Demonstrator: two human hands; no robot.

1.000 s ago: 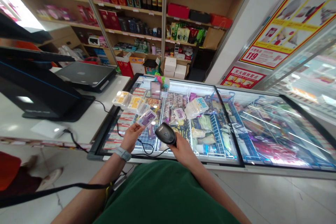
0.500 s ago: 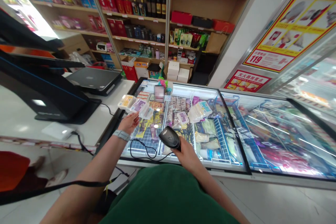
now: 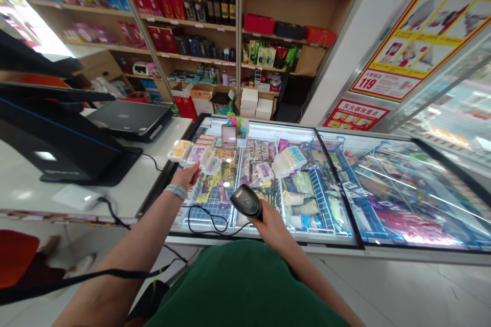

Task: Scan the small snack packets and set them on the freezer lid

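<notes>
My left hand [image 3: 186,177] reaches over the freezer's glass lid, fingers stretched out at the near edge of a clear pack with a purple label [image 3: 197,154]. Whether the fingertips touch it I cannot tell. Left of that pack lies one with a yellow label [image 3: 179,149]; to its right is another clear pack [image 3: 212,164]. In my right hand [image 3: 270,222] is a black barcode scanner [image 3: 245,200], its head pointing up and left. The scanner's black cable [image 3: 209,209] loops across the glass. Further right sit clear packs with a blue label [image 3: 294,157].
The chest freezer [image 3: 360,225] holds bagged goods in wire baskets under glass. At left, a counter [image 3: 95,196] carries a black monitor stand [image 3: 76,143] and a flat black device [image 3: 128,116]. Shelves with bottles and boxes stand behind. A person's orange clothing [image 3: 17,258] shows at lower left.
The whole scene has shifted slightly left in view. My left hand stays by the purple-labelled pack with only a slight change of pose; my right hand keeps the scanner in much the same place.
</notes>
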